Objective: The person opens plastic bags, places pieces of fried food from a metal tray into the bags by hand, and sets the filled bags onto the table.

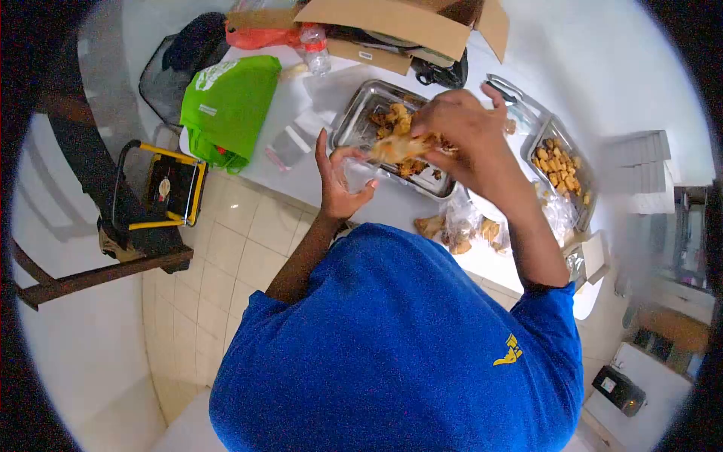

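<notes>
My right hand (pixel 463 132) is closed on a brown, dried-looking food piece (pixel 399 148), held over a metal tray (pixel 352 120) of similar brown pieces. Motion blurs the piece a little. To its left, my left hand (pixel 345 181) has its fingers spread, with a clear plastic bag (pixel 358 177) hanging between thumb and fingers. The held piece reaches toward the mouth of this bag. Below the tray, near the table's front edge, lie filled clear bags (pixel 461 226) with brown pieces in them.
A second metal tray (pixel 561 169) with small golden chunks stands on the right. Flat clear bags (pixel 288 148) and a green bag (pixel 230 105) lie left. At the back are a bottle (pixel 315 51) and a cardboard box (pixel 384 26). A small open box (pixel 587 260) sits at the right edge.
</notes>
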Motion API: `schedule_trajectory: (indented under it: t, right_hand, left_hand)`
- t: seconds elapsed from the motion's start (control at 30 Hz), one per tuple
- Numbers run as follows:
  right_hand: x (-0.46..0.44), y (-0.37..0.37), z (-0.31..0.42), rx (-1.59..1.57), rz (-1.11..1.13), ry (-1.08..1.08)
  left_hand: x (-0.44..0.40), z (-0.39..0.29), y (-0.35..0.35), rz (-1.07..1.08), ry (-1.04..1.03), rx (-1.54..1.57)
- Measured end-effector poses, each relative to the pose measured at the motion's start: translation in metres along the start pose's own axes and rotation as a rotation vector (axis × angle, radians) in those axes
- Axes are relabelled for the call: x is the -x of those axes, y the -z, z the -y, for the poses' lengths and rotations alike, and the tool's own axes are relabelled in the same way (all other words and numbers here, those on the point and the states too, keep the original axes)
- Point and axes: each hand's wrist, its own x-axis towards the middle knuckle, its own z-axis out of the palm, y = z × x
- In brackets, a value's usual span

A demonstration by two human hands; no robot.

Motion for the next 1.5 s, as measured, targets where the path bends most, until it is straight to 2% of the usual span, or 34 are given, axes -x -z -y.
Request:
schedule_trajectory:
  t: [0.23,0.43,0.53,0.57,0.63,0.67,0.77,0.8,0.83,0.93,1.17,1.27,1.43,1.5]
  right_hand:
    - [-0.032,-0.017,0.034,0.117,0.018,0.076]
    - [-0.046,-0.036,0.036,0.161,0.139,0.060]
    - [-0.047,-0.042,0.034,0.146,0.169,0.039]
    - [-0.048,-0.043,0.033,0.136,0.178,0.032]
    - [-0.052,-0.028,0.026,-0.147,0.211,-0.046]
    - [-0.052,-0.020,0.020,-0.289,0.228,-0.079]
    - [-0.038,-0.024,-0.007,-0.331,0.113,0.101]
    - [-0.038,-0.020,-0.009,-0.343,0.152,0.138]
    - [-0.037,-0.020,-0.013,-0.329,0.159,0.163]
    - [-0.031,-0.019,-0.024,-0.301,0.182,0.228]
    - [-0.032,-0.013,-0.025,-0.279,0.202,0.301]
    - [-0.036,-0.006,-0.020,-0.226,0.199,0.341]
    - [-0.038,-0.005,-0.014,-0.232,0.230,0.371]
    - [-0.040,-0.001,-0.013,-0.258,0.208,0.339]
  left_hand:
    - [-0.017,-0.004,-0.002,-0.025,0.030,0.020]
    - [-0.029,-0.019,-0.006,0.050,0.061,0.098]
    - [-0.030,-0.002,-0.004,0.073,-0.035,0.035]
    - [-0.027,0.005,-0.005,0.062,0.033,0.192]
    - [-0.028,0.011,-0.010,0.033,0.164,0.500]
    - [-0.029,0.008,-0.009,0.067,0.189,0.494]
    - [-0.037,-0.013,-0.008,0.165,0.225,0.516]
    - [-0.038,-0.015,-0.009,0.204,0.218,0.550]
    - [-0.040,-0.016,-0.010,0.249,0.215,0.585]
    - [-0.042,-0.009,-0.007,0.432,0.401,0.777]
    - [-0.055,-0.003,-0.006,0.753,0.502,1.026]
    - [-0.055,-0.012,-0.008,0.767,0.555,1.055]
    - [-0.055,-0.014,-0.011,0.807,0.504,1.141]
    - [-0.053,-0.012,-0.005,0.703,0.516,1.000]
